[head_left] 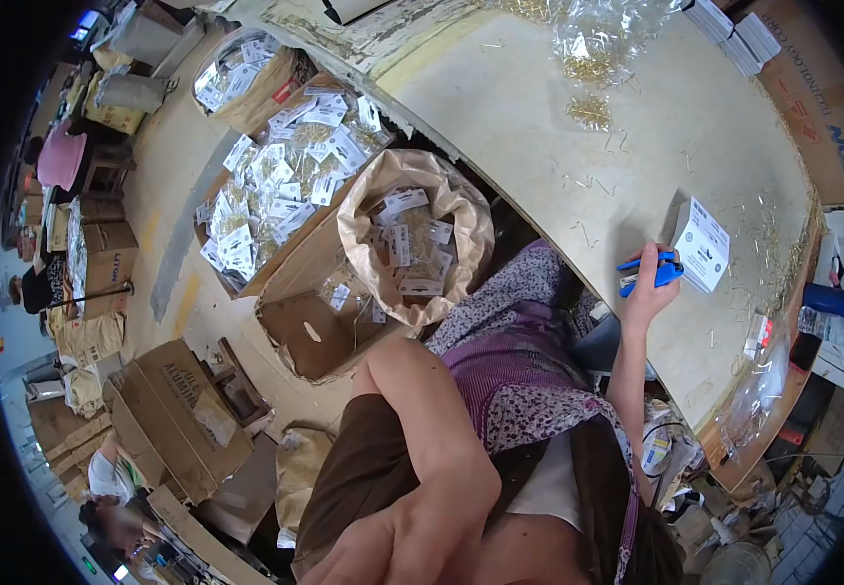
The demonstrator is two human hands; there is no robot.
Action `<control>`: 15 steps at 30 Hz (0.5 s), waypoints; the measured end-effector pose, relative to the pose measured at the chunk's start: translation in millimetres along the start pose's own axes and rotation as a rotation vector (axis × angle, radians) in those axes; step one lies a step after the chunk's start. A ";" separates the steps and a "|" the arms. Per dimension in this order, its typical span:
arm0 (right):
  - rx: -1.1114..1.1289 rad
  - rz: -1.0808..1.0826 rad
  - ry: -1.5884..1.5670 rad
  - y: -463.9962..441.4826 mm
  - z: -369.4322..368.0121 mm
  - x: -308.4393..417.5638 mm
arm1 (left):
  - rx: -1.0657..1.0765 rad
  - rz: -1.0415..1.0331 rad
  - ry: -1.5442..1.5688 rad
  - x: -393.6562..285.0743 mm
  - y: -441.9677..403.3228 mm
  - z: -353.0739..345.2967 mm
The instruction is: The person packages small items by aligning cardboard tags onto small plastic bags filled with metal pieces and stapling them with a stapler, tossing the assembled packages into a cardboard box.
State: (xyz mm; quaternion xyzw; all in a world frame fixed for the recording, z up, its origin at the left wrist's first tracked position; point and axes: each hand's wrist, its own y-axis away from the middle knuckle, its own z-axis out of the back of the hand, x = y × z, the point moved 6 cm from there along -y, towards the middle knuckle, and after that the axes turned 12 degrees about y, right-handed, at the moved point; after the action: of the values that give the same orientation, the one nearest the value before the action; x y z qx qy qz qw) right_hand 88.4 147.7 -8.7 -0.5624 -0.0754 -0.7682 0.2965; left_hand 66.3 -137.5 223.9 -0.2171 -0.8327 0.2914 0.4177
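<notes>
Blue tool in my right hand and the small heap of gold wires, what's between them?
The head view shows a few loose bent wires on the tabletop between the blue tool in your right hand and the small heap.

Tool (670, 273) is showing bright blue; card stack (703, 249), white with black print. Wires (590, 112) are glinting gold against pale beige table (519, 112). Apron (515, 363) is showing purple, its trim (539, 417) dark floral on white. Bottle (833, 302) is reading dark blue.
</notes>
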 end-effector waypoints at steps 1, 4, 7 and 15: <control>-0.003 -0.001 0.001 -0.2 0.4 -1.7 | -0.140 0.101 0.049 -2.8 2.2 1.2; -0.014 -0.012 -0.020 -0.5 1.7 -6.8 | -0.318 0.200 0.074 -5.9 6.4 0.8; -0.014 -0.009 -0.013 0.0 2.0 -6.9 | -0.278 0.209 0.117 -3.6 9.2 5.6; -0.043 0.001 -0.011 -0.7 2.5 -8.8 | -0.170 0.678 -0.049 28.0 15.6 -8.1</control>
State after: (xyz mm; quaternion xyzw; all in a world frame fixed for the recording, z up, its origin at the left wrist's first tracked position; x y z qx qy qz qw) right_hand 91.8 152.7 -15.6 -0.5730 -0.0603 -0.7662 0.2846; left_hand 59.2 -106.6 233.4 -0.5080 -0.7445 0.3485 0.2575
